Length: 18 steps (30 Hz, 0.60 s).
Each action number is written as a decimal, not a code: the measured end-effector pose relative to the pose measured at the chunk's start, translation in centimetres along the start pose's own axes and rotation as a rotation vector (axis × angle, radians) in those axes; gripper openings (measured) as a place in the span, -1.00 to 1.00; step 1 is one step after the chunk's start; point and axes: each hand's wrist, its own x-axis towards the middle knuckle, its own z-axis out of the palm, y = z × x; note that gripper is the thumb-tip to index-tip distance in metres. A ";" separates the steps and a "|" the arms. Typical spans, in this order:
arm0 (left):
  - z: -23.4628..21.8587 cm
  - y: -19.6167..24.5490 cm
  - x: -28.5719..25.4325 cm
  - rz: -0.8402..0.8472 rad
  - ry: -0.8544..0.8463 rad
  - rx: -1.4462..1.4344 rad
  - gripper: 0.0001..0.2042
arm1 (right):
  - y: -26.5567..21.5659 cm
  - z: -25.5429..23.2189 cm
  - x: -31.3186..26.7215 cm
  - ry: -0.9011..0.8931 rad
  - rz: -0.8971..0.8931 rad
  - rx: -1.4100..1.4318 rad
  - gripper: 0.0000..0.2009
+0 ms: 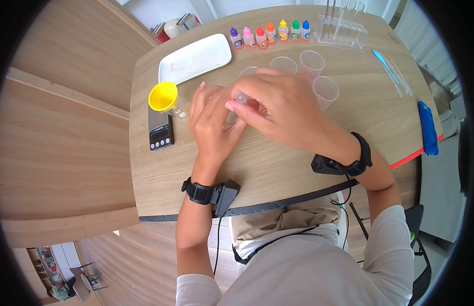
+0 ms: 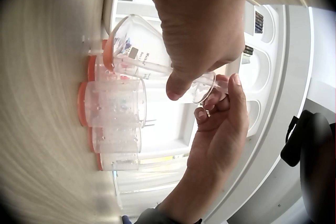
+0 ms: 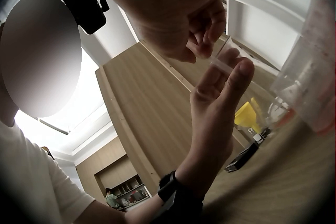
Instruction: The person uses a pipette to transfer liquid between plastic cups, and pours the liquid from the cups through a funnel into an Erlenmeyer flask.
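My left hand [image 1: 211,115] grips the neck of a clear conical flask [image 2: 134,45] with orange-pink liquid at its bottom. A clear plastic dropper [image 2: 149,66] reaches down through the flask's mouth into the body. Above that mouth, my right hand [image 1: 293,102] pinches the dropper's bulb [image 1: 240,97] between thumb and fingers. In the head view both hands hide most of the flask. Beside it stand several clear plastic cups [image 2: 115,103], with orange-pink liquid at their bottoms. In the right wrist view, the fingers of my left hand [image 3: 215,103] wrap the neck.
A white tray [image 1: 224,46] lies at the back left. Near it are a yellow funnel-like cup [image 1: 163,96] and a black digital scale [image 1: 161,136]. Several coloured dropper bottles [image 1: 261,38] line the back beside a test tube rack [image 1: 341,35]. A blue cloth [image 1: 427,127] lies on the right.
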 end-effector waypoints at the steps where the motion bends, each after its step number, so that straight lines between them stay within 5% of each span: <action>1: 0.0 0.0 0.0 0.000 0.000 0.000 -0.62 | 0.0 0.0 0.0 0.000 -0.001 0.000 -0.81; 18: 0.1 0.2 0.0 -0.031 0.016 -0.036 -0.60 | 0.0 0.1 0.0 -0.010 0.000 -0.003 -0.81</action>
